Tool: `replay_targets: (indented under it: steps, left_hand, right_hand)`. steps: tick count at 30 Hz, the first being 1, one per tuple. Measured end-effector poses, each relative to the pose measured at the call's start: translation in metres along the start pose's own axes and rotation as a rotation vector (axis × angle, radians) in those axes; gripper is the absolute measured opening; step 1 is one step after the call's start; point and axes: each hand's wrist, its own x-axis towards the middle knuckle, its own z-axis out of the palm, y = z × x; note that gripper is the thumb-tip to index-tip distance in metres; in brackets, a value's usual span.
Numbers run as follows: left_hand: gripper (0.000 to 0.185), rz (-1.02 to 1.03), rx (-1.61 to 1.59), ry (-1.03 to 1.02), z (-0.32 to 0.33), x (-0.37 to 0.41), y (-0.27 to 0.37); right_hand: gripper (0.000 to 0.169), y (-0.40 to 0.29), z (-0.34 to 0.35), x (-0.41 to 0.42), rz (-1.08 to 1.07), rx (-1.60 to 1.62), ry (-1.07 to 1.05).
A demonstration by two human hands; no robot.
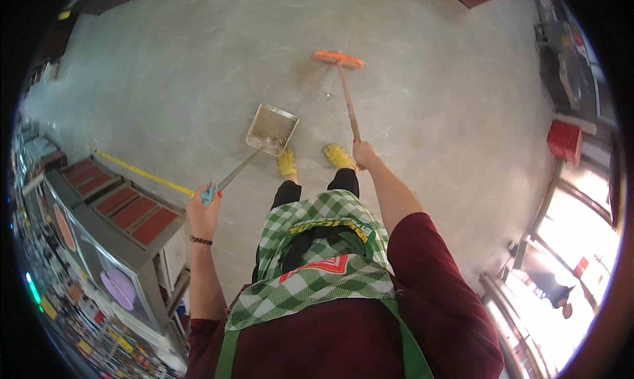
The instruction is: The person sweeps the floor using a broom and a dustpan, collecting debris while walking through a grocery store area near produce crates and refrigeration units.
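Note:
My left hand (204, 208) grips the upper end of a long-handled metal dustpan (273, 128), where blue-green material is wrapped around the handle. Some debris lies in the pan, which is just in front of my left foot. In my right hand (365, 155) is the wooden handle of a broom (348, 99). Its orange head (338, 60) is on the grey floor ahead of me, farther out than the dustpan. A small light-coloured speck (328, 95) lies on the floor between broom head and pan.
Left of me stands a grey cabinet (148, 252) with red panels, near a yellow floor strip (143, 173). Crowded shelves (94, 324) line the lower left. A red box (564, 142) is at right, by a bright doorway where a person (550, 287) appears. My feet wear yellow clogs (339, 156).

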Motion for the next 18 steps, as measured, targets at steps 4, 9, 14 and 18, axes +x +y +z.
replay_targets:
  steps: [4,9,14,18]
  left_hand:
    - [0.029,0.103,0.147,-0.162,0.023,0.040,0.043]
    - [0.031,0.382,0.367,-0.262,0.054,0.081,0.106]
    - [0.029,0.425,0.454,-0.320,0.086,0.107,0.125]
    - [0.026,0.465,0.553,-0.409,0.114,0.125,0.138]
  right_hand:
    - [0.052,0.088,0.013,-0.042,-0.057,-0.379,0.005]
    - [0.054,0.146,0.017,-0.110,0.129,-0.121,0.070]
    - [0.047,0.119,0.003,-0.142,0.244,0.426,0.119]
    - [0.045,0.086,0.005,-0.101,0.202,0.533,0.224]
